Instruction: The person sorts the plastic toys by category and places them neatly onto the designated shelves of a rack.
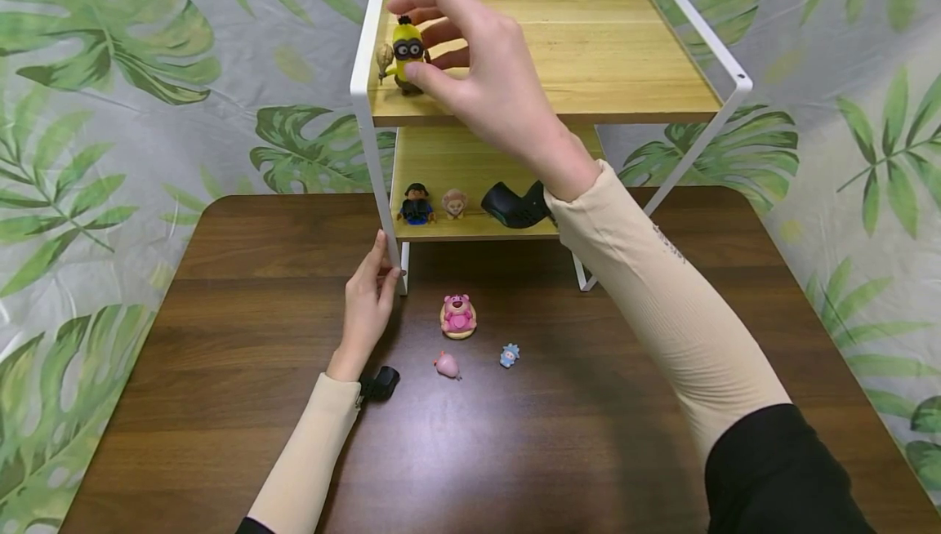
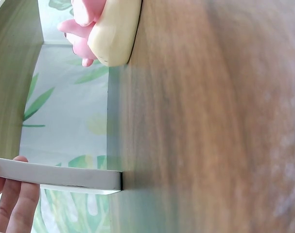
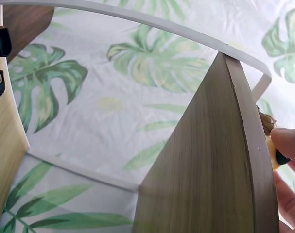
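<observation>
Leaf-print cloth, green on pale grey and wrinkled, (image 1: 132,191) backs a dark-brown wood-grain tabletop (image 1: 243,354) with a soft sheen. Observations, left to right.

Left hand (image 1: 365,297): thumb and fingers close round the front-left leg of a white flat-bar shelf frame (image 1: 371,150), low down, well below the top board.

Yellow capsule-shaped toy figure with dark goggles (image 1: 408,51): at the front-left corner of the pale wood-grain top board (image 1: 603,44), just inside the frame's upright. Long axis near vertical; a gold-brown knobbly piece projects on its left. Cannot tell whether the feet bear on the board. Key relation: figure lies directly left of the right hand (image 1: 492,60), the nearer one, which pinches it, thumb in front, upper fingers arched with a gap.

Lower board (image 1: 478,150), same pale grain: dark-clothed, black-haired figurine (image 1: 417,206), then a small tan maned figurine (image 1: 455,203), both upright.

Tabletop, before the shelf: small rounded pink toy (image 1: 447,365); behind it, glossy pink bear on a cream oval base (image 1: 459,316); farther right, tiny light-blue figurine with a spiky outline (image 1: 509,355).
</observation>
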A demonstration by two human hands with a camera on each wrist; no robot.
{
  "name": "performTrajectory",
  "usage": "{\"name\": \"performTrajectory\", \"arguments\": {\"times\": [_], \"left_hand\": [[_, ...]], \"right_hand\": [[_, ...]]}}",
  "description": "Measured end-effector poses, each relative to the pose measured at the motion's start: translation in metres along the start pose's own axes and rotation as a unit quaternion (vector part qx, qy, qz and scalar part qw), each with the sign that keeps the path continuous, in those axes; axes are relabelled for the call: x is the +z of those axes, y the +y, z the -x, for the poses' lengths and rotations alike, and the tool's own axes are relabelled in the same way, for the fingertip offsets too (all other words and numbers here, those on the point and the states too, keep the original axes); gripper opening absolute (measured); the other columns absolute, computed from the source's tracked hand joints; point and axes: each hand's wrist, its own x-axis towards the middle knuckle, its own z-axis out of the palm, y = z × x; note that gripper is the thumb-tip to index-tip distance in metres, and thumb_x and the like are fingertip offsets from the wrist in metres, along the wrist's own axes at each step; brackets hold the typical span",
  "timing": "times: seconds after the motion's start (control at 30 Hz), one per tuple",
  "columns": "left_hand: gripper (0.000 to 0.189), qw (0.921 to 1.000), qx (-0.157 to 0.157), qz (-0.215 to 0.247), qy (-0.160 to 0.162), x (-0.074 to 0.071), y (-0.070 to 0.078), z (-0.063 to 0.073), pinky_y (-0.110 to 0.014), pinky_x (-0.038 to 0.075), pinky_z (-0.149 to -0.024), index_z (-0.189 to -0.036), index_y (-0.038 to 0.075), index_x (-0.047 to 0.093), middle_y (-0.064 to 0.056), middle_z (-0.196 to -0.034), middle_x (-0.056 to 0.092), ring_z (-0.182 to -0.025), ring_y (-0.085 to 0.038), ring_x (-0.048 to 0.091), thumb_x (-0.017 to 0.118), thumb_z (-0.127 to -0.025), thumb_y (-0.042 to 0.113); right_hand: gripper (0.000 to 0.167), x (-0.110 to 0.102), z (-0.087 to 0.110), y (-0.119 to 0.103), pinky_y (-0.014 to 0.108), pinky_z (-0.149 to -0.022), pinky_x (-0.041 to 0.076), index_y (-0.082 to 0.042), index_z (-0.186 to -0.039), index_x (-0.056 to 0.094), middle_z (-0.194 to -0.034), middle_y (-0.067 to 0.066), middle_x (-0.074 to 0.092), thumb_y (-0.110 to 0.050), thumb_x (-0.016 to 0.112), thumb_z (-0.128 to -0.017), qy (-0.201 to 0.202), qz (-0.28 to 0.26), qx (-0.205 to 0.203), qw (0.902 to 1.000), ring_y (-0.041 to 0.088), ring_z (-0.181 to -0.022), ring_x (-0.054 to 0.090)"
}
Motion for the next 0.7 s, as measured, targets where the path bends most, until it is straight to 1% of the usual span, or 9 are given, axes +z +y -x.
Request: {"name": "performTrajectory", "arguments": {"times": [0.27,0.5,0.6,0.7], "left_hand": [[0.091,1.0,0.005,-0.001,0.004,0.0,0.0,0.0,-0.044,0.054,-0.068,-0.149,0.048,0.02,-0.016,-0.086,0.056,-0.075,-0.026,0.057,0.061,-0.089,-0.007],[0.091,1.0,0.004,-0.002,0.005,0.0,0.0,0.0,-0.044,0.054,-0.069,-0.149,0.048,0.02,-0.017,-0.085,0.056,-0.076,-0.027,0.056,0.061,-0.089,-0.007],[0.091,1.0,0.003,-0.002,0.003,0.0,0.0,0.0,-0.044,0.054,-0.069,-0.149,0.048,0.02,-0.017,-0.085,0.056,-0.076,-0.027,0.056,0.061,-0.089,-0.007],[0.091,1.0,0.003,-0.003,0.002,0.0,-0.001,0.0,-0.044,0.054,-0.069,-0.149,0.049,0.019,-0.017,-0.086,0.056,-0.076,-0.027,0.056,0.061,-0.09,-0.006]], "right_hand": [[0.037,-0.009,0.009,0.0,0.021,-0.086,0.048,-0.004,-0.125,0.057,-0.121,0.002,0.06,-0.002,0.065,-0.09,0.021,-0.01,0.025,0.9994,0.007,-0.1,0.058],[0.034,-0.018,0.023,0.0,0.026,-0.086,0.05,0.0,-0.121,0.059,-0.116,0.008,0.061,0.003,0.064,-0.088,0.052,-0.071,0.035,0.9955,0.016,-0.1,0.061],[0.031,-0.02,0.032,0.003,0.029,-0.084,0.051,0.002,-0.118,0.06,-0.113,0.01,0.062,0.004,0.064,-0.088,0.062,-0.086,0.011,0.9943,0.017,-0.097,0.062],[0.028,-0.022,0.042,0.007,0.032,-0.083,0.053,0.006,-0.115,0.059,-0.11,0.011,0.062,0.006,0.063,-0.088,0.068,-0.101,-0.031,0.9921,0.018,-0.095,0.062]]}}
